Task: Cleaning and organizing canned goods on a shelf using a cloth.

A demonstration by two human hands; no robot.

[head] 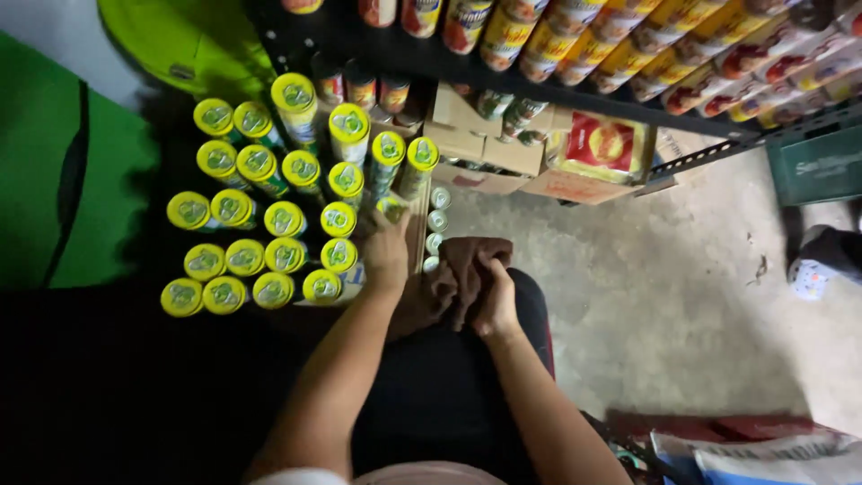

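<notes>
Head view: left hand (388,256) reaches into the block of yellow-lidded cans (269,216), fingers closed round one can (389,208) at the block's right edge, just beside a row of small silver-topped cans (437,220). Right hand (494,296) clenched on a brown cloth (467,265), bunched over the person's knee, near the left wrist. Cans stand upright, packed in rows, touching. Behind them: open cardboard boxes (476,144) under a dark shelf (700,126) loaded with tilted red-and-yellow cans (628,40). Concrete floor (646,287) to the right, green crate (813,166) at far edge.
</notes>
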